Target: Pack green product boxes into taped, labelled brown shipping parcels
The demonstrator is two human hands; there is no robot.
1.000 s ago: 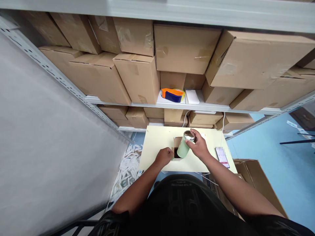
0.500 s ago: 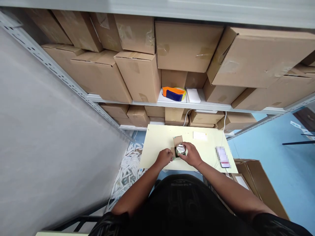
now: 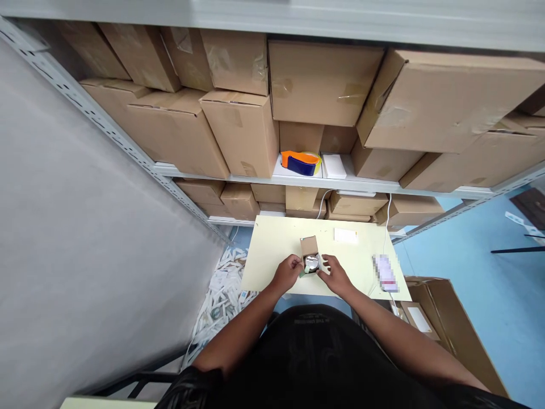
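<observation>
A small cardboard box with its lid flap raised stands on the pale table. Inside it sits a round container with a shiny silver top; its sides are mostly hidden by the box. My left hand is closed at the box's left side, fingertips pinching its edge. At the right, my right hand has its fingers apart and curved beside the box, with the thumb by the near right corner. Nothing is held in that hand.
A white card-like item and a phone with a cable lie on the table. Shelves of cardboard boxes rise behind. White paper scraps cover the floor at left; a large open carton stands at right.
My right hand has let go of the round container and moved slightly right, its fingers opening. The container now sits lower in the box. My left hand has shifted slightly right along the box edge.
</observation>
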